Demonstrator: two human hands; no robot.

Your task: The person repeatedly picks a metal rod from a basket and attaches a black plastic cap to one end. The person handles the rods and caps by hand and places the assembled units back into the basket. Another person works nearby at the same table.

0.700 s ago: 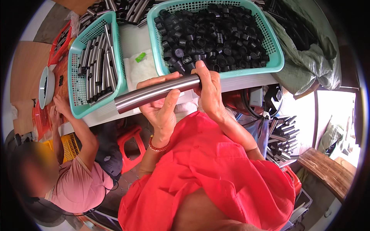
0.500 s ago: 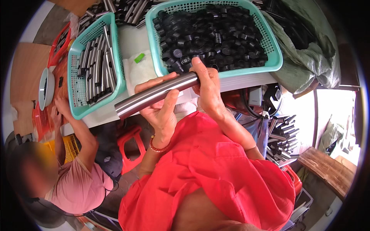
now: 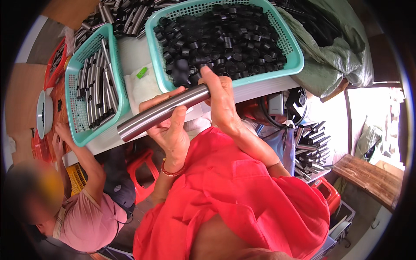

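A brushed metal tube [image 3: 162, 113] slants across in front of me, its left end lower and nearer. My left hand [image 3: 170, 141] is closed around its middle from below, thumb along the near side. At the upper right end, my right hand [image 3: 222, 102] is closed with its thumb raised and fingers curled about the tube's end. Whether a cap sits in that end is hidden by the fingers. Just beyond, a green basket [image 3: 296, 60] holds a heap of small black plastic caps [image 3: 225, 43]. A dark blurred shape [image 3: 181, 70] shows over the basket's near left part.
Left of it, a smaller green basket [image 3: 70, 93] holds several metal tubes. More tubes lie at the back and stand bundled at right [image 3: 313, 147]. A green sack [image 3: 342, 56] lies at the far right. A co-worker in pink [image 3: 91, 223] sits at left, hands near a white bowl [image 3: 48, 113].
The whole view has shifted, so baskets, hands and tube appear farther left. Both hands keep their hold on the tube. The dark blurred shape over the caps is new.
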